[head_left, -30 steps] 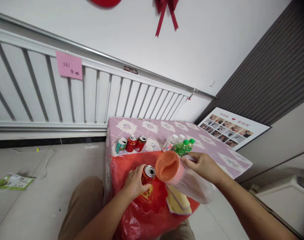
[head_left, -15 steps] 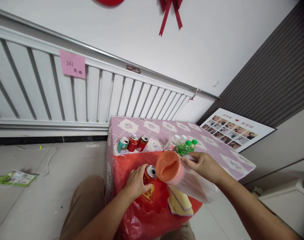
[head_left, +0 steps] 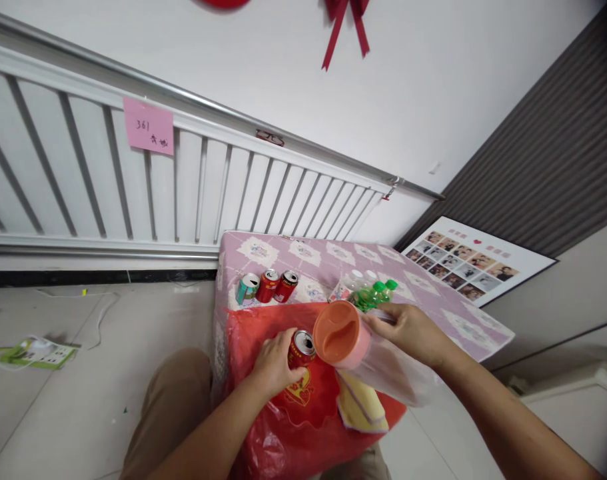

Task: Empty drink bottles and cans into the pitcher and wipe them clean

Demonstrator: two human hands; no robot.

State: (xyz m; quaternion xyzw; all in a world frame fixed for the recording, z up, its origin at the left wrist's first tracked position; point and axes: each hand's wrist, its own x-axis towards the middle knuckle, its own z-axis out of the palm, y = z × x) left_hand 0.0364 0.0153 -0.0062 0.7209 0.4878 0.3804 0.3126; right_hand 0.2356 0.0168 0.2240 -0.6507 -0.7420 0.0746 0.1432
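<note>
My left hand [head_left: 276, 363] is wrapped round an opened red drink can [head_left: 302, 348], which stands over a red scalloped tray [head_left: 303, 403] with a yellow print. In my right hand [head_left: 406, 333] is the handle of a clear plastic pitcher [head_left: 383, 367] with an orange lid [head_left: 337, 332]. The pitcher tilts toward the can, its lid close beside the can's top. Whether liquid flows between them I cannot tell. A folded yellow cloth [head_left: 363, 403] lies under the pitcher, on the red plastic sheet [head_left: 263, 440].
Behind the sheet, a teal can [head_left: 248, 289] and two red cans [head_left: 277, 287] stand in a row on the patterned tablecloth [head_left: 338, 252]. Several green-capped bottles [head_left: 376, 293] are to their right. A radiator [head_left: 183, 180] runs along the wall; a power strip [head_left: 38, 352] lies on the floor.
Both hands keep their hold, and the can and pitcher stay almost where they were. The whole view has shifted slightly.
</note>
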